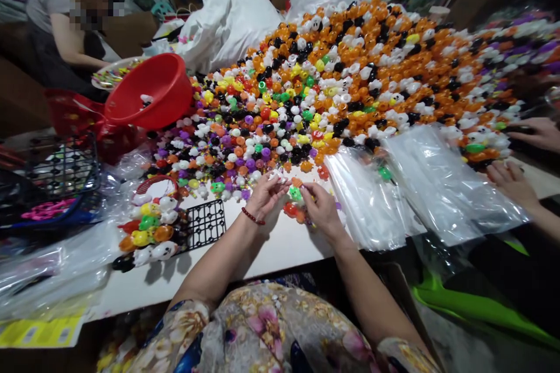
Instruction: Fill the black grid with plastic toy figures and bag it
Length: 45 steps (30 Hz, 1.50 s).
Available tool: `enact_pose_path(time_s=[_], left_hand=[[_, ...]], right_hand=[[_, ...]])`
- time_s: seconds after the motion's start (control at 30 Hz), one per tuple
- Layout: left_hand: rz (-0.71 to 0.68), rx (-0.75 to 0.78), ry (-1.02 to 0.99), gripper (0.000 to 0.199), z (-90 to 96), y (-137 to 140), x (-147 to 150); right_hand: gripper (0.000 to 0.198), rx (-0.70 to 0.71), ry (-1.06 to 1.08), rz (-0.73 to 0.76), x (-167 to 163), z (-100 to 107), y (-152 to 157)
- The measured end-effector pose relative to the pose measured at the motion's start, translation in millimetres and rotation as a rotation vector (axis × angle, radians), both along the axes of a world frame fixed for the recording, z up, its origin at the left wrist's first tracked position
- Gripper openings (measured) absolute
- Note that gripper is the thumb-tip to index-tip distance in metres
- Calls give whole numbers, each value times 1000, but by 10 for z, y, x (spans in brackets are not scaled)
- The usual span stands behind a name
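My left hand (266, 198), with a dark red bead bracelet on its wrist, is closed in a pinch at the front edge of a big heap of small plastic toys (271, 128). A small white toy (276, 176) shows at its fingertips. Close beside it, the fingers of my right hand (321, 208) are pressed together; what they grip is too small to make out. Between the two hands are a small orange toy (297, 182), a green toy (295, 194) and several red and orange ones (294, 210) on the white tabletop (280, 245).
On the left, a black grid basket (205, 224) bears rows of toys. A red basin (153, 93) stands behind it. Clear plastic bags (367, 204) lie at right, near another person's hands (514, 183). Another person (65, 41) works at the far left.
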<state>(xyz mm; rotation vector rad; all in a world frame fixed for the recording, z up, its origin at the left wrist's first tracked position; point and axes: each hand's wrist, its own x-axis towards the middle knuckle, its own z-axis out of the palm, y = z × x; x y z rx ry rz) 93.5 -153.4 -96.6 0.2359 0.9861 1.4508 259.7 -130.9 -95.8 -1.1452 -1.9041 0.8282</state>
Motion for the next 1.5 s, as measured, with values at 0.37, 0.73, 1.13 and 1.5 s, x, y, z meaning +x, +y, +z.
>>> enact_pose_path(time_s=[0.37,0.73,1.13,1.5], left_hand=[[-76,2,-111,28,61,-104,154],[-93,-16,-92,43,13,-167,265],[3,-81,6,46,-72,-318,239],[-88,-92,1094,11,-262,-472,178]], right_hand=[[25,158,-81,10,63,-122,-215],[24,58,-17,-3,64,-130,-248],[23,-5,-135,133,-70,-244,-176],[31,18,-778,181,-720,-13,844]])
